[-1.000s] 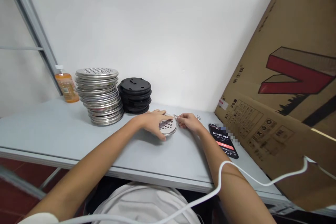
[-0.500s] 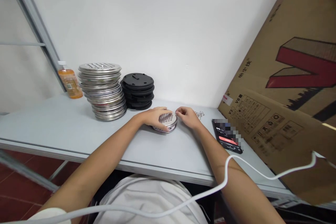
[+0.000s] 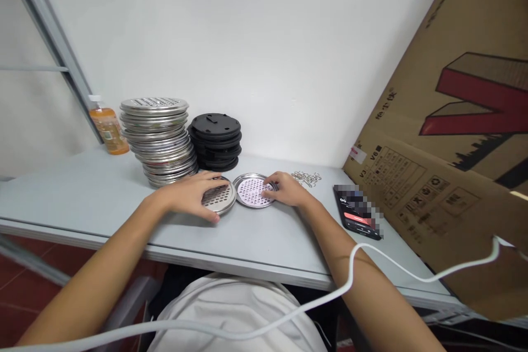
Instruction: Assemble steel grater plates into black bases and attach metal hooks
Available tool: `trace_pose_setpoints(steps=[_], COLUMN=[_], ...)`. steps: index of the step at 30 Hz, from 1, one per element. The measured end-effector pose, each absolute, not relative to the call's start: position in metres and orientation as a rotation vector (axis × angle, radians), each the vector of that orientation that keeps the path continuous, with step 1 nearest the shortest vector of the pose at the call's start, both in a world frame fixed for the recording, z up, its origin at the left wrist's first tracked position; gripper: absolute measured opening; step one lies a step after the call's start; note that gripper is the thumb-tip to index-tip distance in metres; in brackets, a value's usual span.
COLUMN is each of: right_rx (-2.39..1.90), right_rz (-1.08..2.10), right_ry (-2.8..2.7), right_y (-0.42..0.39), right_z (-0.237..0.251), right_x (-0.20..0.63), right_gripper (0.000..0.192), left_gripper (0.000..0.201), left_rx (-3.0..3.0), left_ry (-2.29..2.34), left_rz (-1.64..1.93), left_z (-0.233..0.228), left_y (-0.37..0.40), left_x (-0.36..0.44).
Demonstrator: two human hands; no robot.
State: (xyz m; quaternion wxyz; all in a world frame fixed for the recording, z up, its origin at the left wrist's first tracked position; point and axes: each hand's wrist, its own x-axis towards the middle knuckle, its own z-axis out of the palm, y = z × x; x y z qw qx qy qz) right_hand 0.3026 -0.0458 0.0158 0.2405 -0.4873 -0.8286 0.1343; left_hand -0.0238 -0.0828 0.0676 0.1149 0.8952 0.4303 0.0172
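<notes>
Left hand: fingers spread, palm flat over perforated steel disc.
Right hand: fingers loosely together, tips resting on second perforated disc.
Disc positions: side by side on table, just in front of steel disc stack.
Black disc stack: right of steel stack.
Phone: well right.

Bare tabletop left; disc stacks behind, phone and carton right.
</notes>
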Motion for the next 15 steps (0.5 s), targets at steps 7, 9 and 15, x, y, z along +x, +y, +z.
trace_pose_setpoints(steps=[7,9,15], right_rx=[-1.400,-1.398,-1.370], right_rz=[0.235,0.212,0.238], right_ry=[-2.311,-2.298,-2.296], right_y=[-0.048,-0.049,-0.051], right_z=[0.021,0.021,0.022], right_x=[0.315,0.315,0.309], right_gripper=[0.025,0.021,0.010], left_gripper=[0.104,0.104,0.100], left_rx=[2.597,2.602,2.573], left_ry=[1.324,1.329,1.276], left_rz=[-0.046,-0.050,-0.030], left_z=[0.051,0.048,0.063], left_y=[-0.081,-0.080,-0.066], left_x=[-0.032,-0.029,-0.004])
